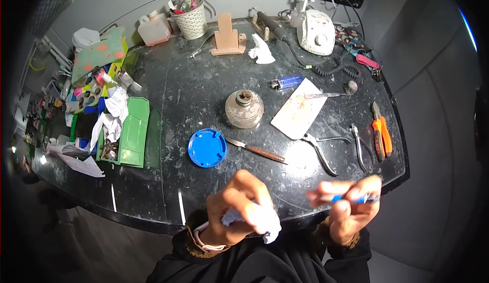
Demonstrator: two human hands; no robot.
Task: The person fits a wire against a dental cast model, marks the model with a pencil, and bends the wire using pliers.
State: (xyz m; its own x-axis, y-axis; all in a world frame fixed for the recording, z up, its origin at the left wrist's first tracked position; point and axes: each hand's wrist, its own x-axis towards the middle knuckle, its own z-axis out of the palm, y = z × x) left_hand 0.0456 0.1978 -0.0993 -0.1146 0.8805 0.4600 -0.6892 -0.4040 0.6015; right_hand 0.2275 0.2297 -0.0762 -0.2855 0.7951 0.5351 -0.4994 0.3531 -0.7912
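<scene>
Low in the view, near the table's front edge, my left hand (pixel 239 204) is closed around a crumpled white tissue (pixel 272 232), whose end sticks out below the fingers. To its right, my right hand (pixel 354 217) pinches a slim tool with a blue handle (pixel 359 199). Blur and the fingers hide that tool's tip, so its exact kind does not show. Beyond my left hand lie a wooden-handled knife (pixel 262 153) and a round blue lid (pixel 207 148). Pliers with dark handles (pixel 321 153) rest beyond my right hand.
A glass burner bottle (pixel 244 110) stands mid-table beside a stained white tile (pixel 299 112) and a blue lighter (pixel 288 82). Orange-handled pliers (pixel 381 135) lie at the right edge. A green bin (pixel 135 133) and clutter fill the left. A white motor unit (pixel 316 33) stands behind.
</scene>
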